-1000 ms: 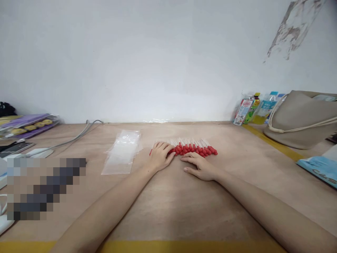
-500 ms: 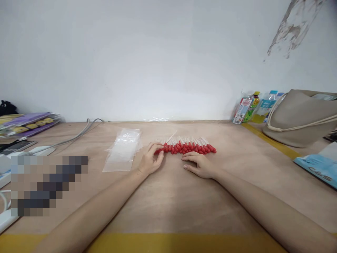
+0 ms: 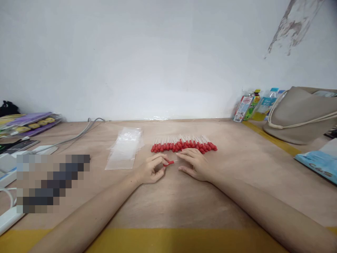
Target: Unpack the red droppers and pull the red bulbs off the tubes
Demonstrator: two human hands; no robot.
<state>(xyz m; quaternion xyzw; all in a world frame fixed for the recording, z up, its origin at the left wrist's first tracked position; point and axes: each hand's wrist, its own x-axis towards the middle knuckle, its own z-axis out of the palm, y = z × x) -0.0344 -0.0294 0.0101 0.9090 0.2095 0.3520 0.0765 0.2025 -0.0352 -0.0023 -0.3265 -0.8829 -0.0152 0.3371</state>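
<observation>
My left hand pinches a single red-headed stick by its red end, just in front of the row. The thin pale shaft points right, toward the fingers of my right hand. That hand is palm down, thumb apart from the fingers; whether it touches the shaft tip is hidden. Behind both hands lies a row of similar red-headed sticks, red ends toward me and pale shafts toward the wall. Left of my left hand rests a stack of clear plastic bags.
Bottles, a drink carton and a grey-beige bag stand at the back right. A blue packet lies at the right. Power strips, a cable and purple packages occupy the left.
My left hand has drawn one red-headed stick out of the row toward me, turning its shaft to the right. My right hand has shifted slightly, with its fingers now near the shaft.
</observation>
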